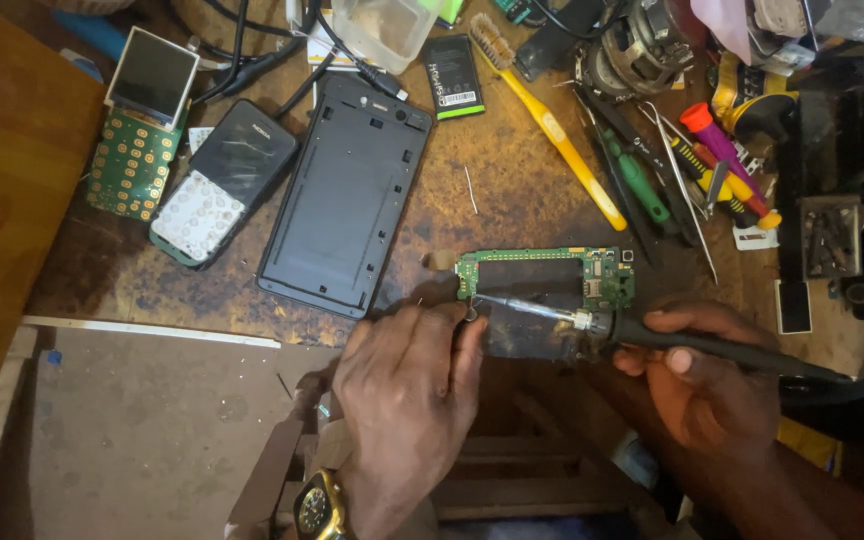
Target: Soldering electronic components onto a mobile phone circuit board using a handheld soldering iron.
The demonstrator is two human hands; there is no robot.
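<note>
Right hand (697, 375) grips soldering iron (652, 335) pen-style, tip aimed nine o'clock at green circuit board (542, 272); left hand (407, 385) fingers pinched narrow, seemingly steadying board edge (pinched item too small to tell).

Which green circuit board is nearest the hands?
The frame-shaped green circuit board beside the left hand, where the soldering iron in the right hand points. The green keypad board lies far off at the left.

the worn wooden bench (512, 190) is looking rough, stained and matt. the green circuit board (542, 270) is showing small shiny metal parts. the soldering iron (652, 335) is pairing a bright metal tip with a matt black handle. the black phone shell (344, 195) is reading as smooth matt plastic.
</note>
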